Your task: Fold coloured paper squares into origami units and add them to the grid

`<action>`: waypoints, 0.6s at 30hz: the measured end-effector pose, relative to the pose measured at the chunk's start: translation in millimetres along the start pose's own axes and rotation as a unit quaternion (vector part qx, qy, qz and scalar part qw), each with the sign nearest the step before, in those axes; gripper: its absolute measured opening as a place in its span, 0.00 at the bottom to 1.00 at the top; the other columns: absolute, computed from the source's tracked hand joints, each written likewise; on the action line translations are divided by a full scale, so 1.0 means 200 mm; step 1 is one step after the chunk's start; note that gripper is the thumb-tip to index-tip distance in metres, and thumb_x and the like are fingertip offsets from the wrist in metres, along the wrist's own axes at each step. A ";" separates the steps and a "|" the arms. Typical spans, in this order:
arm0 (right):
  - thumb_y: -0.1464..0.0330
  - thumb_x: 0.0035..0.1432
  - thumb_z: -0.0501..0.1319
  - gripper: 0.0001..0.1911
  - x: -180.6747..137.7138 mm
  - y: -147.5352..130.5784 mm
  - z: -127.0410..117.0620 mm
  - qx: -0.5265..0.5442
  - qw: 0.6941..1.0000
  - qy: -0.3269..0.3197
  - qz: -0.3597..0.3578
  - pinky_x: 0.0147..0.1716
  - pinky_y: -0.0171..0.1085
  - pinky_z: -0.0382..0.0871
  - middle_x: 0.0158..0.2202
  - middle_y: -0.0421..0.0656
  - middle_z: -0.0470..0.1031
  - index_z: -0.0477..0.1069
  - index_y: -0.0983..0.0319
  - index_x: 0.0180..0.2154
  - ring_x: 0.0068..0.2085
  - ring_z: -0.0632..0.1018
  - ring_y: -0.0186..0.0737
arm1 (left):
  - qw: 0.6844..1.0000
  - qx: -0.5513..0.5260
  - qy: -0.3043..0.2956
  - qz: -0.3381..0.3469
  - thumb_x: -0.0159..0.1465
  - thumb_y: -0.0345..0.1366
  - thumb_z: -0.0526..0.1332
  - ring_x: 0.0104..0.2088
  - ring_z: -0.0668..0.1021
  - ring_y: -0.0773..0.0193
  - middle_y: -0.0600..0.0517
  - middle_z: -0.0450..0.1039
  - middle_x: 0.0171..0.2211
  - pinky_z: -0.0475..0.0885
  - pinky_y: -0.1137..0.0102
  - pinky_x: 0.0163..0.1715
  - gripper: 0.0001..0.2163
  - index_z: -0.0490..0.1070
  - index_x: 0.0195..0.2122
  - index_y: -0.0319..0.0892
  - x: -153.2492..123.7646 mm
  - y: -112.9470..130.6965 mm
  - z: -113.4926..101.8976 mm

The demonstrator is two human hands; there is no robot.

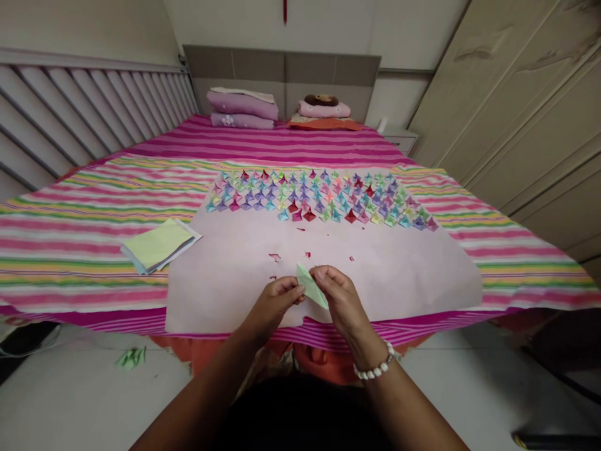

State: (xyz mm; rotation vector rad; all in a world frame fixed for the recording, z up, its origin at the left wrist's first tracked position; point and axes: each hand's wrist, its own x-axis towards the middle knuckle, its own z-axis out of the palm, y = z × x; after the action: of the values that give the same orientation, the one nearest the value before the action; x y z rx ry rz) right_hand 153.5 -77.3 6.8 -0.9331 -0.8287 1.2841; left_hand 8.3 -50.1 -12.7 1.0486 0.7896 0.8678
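Observation:
Both my hands pinch one small folded piece of light green paper [310, 285] just above the near edge of a large pale pink sheet [235, 275] on the bed. My left hand [277, 302] grips its left side with closed fingers. My right hand [339, 294], with a white bead bracelet at the wrist, holds the right side. Farther back on the sheet lie several rows of small folded paper pieces [319, 195] in many colours.
A stack of square coloured papers [157, 245] lies to the left on the striped bedspread [70, 238]. Tiny red scraps [275, 257] dot the sheet. Pillows [241, 108] lie at the headboard, a wardrobe [526, 113] stands right, green paper scraps [131, 357] lie on the floor.

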 end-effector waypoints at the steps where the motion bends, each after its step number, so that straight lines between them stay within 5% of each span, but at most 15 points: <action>1: 0.60 0.48 0.69 0.10 0.00 0.00 0.00 0.001 1.000 -0.001 0.004 0.32 0.34 0.63 0.26 0.38 0.71 0.75 0.60 0.27 0.30 0.68 0.35 | 1.000 0.009 -0.007 0.002 0.56 0.42 0.67 0.29 0.69 0.69 0.55 0.69 0.25 0.63 0.73 0.34 0.10 0.74 0.29 0.39 0.00 0.00 0.00; 11: 0.63 0.47 0.69 0.09 0.00 -0.01 -0.02 0.013 0.999 -0.015 0.050 0.28 0.34 0.63 0.23 0.36 0.72 0.73 0.61 0.25 0.26 0.69 0.34 | 0.998 0.050 -0.036 0.000 0.55 0.41 0.66 0.29 0.69 0.68 0.56 0.70 0.25 0.63 0.72 0.35 0.09 0.75 0.30 0.40 0.00 0.02 -0.02; 18: 0.65 0.42 0.71 0.10 0.03 0.00 -0.05 -0.092 0.996 -0.016 -0.001 0.24 0.32 0.61 0.21 0.36 0.71 0.76 0.61 0.28 0.23 0.67 0.31 | 1.000 0.023 -0.016 0.004 0.54 0.39 0.68 0.27 0.71 0.70 0.55 0.72 0.25 0.65 0.73 0.33 0.10 0.76 0.32 0.39 0.03 0.00 -0.04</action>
State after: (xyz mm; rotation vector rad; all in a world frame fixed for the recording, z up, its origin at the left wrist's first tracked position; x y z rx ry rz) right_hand 163.1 -73.2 3.6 -1.0585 -0.9848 1.2398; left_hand 3.8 -40.8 -15.9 1.1041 0.7826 0.8409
